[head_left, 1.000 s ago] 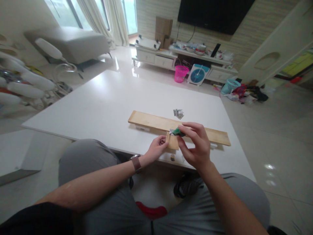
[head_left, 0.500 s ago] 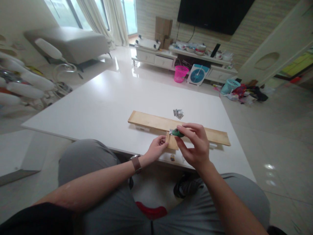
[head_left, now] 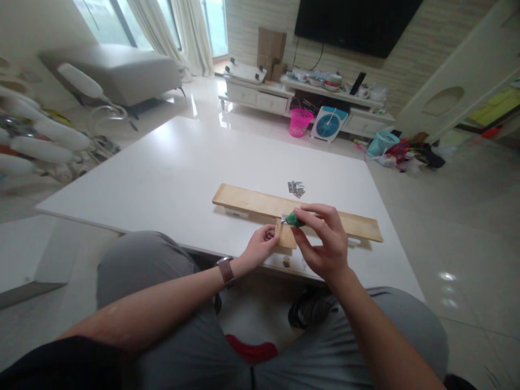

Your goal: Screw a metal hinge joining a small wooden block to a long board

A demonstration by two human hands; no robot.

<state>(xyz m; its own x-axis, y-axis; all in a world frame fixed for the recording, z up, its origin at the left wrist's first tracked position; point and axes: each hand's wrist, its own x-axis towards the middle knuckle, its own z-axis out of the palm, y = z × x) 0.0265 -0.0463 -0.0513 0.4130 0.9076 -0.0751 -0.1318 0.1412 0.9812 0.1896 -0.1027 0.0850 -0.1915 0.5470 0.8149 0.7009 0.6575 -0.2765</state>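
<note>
My left hand (head_left: 263, 241) grips the left edge of a small wooden block (head_left: 287, 238) near the table's front edge, its fingers closed. A short screwdriver with a green handle (head_left: 293, 219) is pinched between the thumb and fingers of my right hand (head_left: 325, 238). Its tip points left, at a small metal piece (head_left: 283, 218) at the top of the block; the tip's exact seat is too small to make out. Just behind lies a long wooden board (head_left: 255, 200), raised on white supports (head_left: 236, 213) and partly hidden by my right hand.
Several metal hinge plates and thin pieces (head_left: 296, 189) lie behind the board on the white table (head_left: 162, 173). A small yellow figure (head_left: 286, 261) is at the front edge. Beyond the table stand a pink basket (head_left: 300, 123) and a blue-and-white fan (head_left: 328, 124).
The screwdriver's green handle has turned slightly in my right fingers and shows a different side. My left hand and the block stay in place.
</note>
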